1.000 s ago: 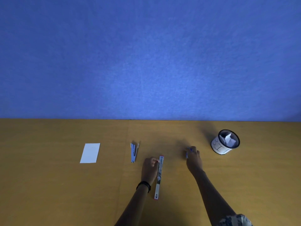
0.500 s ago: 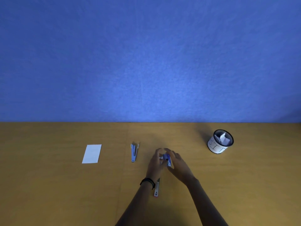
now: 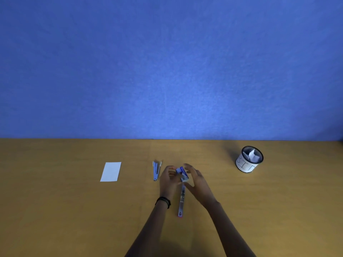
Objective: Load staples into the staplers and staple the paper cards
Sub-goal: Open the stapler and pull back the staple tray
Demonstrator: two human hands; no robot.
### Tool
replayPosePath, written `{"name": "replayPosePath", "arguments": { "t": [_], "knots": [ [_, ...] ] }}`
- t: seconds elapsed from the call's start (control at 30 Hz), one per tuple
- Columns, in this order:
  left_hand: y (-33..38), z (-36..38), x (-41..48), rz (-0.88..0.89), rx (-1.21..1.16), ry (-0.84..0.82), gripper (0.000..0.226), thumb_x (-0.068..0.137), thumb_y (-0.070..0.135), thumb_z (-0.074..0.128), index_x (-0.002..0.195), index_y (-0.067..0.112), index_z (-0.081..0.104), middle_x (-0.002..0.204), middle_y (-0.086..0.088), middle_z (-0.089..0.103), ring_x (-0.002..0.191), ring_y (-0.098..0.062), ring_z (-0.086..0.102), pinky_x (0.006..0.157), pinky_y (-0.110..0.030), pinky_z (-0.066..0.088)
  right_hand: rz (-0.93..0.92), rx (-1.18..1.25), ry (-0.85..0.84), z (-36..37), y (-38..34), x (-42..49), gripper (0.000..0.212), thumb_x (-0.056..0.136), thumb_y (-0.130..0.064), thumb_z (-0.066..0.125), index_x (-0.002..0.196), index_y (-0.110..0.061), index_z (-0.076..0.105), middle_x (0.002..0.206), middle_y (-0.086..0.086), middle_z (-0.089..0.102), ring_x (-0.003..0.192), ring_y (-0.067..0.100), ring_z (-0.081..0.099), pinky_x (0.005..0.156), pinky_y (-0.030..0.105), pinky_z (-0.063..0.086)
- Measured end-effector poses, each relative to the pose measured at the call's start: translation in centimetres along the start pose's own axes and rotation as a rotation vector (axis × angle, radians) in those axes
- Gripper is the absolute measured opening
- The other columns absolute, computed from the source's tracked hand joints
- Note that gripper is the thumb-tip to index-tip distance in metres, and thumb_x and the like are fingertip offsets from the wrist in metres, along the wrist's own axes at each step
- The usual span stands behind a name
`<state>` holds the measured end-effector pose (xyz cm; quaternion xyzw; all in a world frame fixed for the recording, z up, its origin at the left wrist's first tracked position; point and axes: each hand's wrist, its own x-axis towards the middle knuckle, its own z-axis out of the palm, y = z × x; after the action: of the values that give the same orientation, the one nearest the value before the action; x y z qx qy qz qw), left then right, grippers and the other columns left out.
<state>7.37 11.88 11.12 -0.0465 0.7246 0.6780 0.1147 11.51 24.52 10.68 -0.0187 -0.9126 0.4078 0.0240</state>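
My right hand (image 3: 196, 179) has brought the small blue staple box (image 3: 182, 174) in from the right to my left hand (image 3: 168, 179). Both now pinch it with curled fingertips over the far end of the opened stapler (image 3: 181, 203). I'd keep the box level and open it gently so the strip comes out whole.

I take this for an office desk: wooden tabletop (image 3: 55, 210) low in frame, blue felt partition (image 3: 167, 62) above, stapler (image 3: 156, 171) at centre.
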Motion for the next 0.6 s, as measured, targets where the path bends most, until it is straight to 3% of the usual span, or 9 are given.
{"name": "replayPosePath", "arguments": {
  "t": [0.1,0.27,0.5,0.6],
  "knots": [
    [0.4,-0.1,-0.2,-0.036,-0.089,0.069,0.015,0.082,0.005,0.069,0.089,0.014,0.06,0.081,-0.003,0.065,0.077,-0.015,0.064,0.073,-0.041,0.059,-0.023,0.034,0.069,0.1,-0.6,-0.2,0.056,0.087,-0.019,0.063,0.135,-0.028,0.036,0.123,-0.002,0.056,0.109,0.012,0.054,0.087,0.02,0.045],
    [1.2,0.1,-1.0,-0.086,-0.261,0.086,0.012,0.083,0.003,0.067,0.088,0.01,0.058,0.083,-0.008,0.063,0.075,-0.016,0.064,0.054,-0.017,0.054,-0.042,0.097,0.145,0.0,-1.2,-0.5,0.056,0.084,-0.015,0.066,0.132,-0.029,0.04,0.109,-0.013,0.053,0.098,-0.001,0.053,0.086,0.016,0.047],
    [1.6,-0.1,-1.5,-0.112,-0.349,0.07,0.014,0.085,0.002,0.065,0.093,0.003,0.054,0.095,-0.018,0.06,0.079,-0.019,0.064,0.055,-0.016,0.054,-0.059,0.163,0.178,-0.3,-1.6,-0.9,0.054,0.083,-0.006,0.065,0.13,-0.024,0.044,0.106,-0.011,0.054,0.1,-0.001,0.056,0.089,0.016,0.05],
    [1.5,-0.1,-1.5,-0.125,-0.337,0.077,0.016,0.086,0.003,0.064,0.097,0.002,0.053,0.101,-0.02,0.059,0.091,-0.029,0.065,0.067,-0.025,0.058,-0.064,0.151,0.198,-0.4,-1.7,-1.2,0.049,0.084,-0.008,0.065,0.127,-0.022,0.047,0.105,-0.01,0.056,0.099,0.002,0.058,0.09,0.018,0.05]
  ]
}}
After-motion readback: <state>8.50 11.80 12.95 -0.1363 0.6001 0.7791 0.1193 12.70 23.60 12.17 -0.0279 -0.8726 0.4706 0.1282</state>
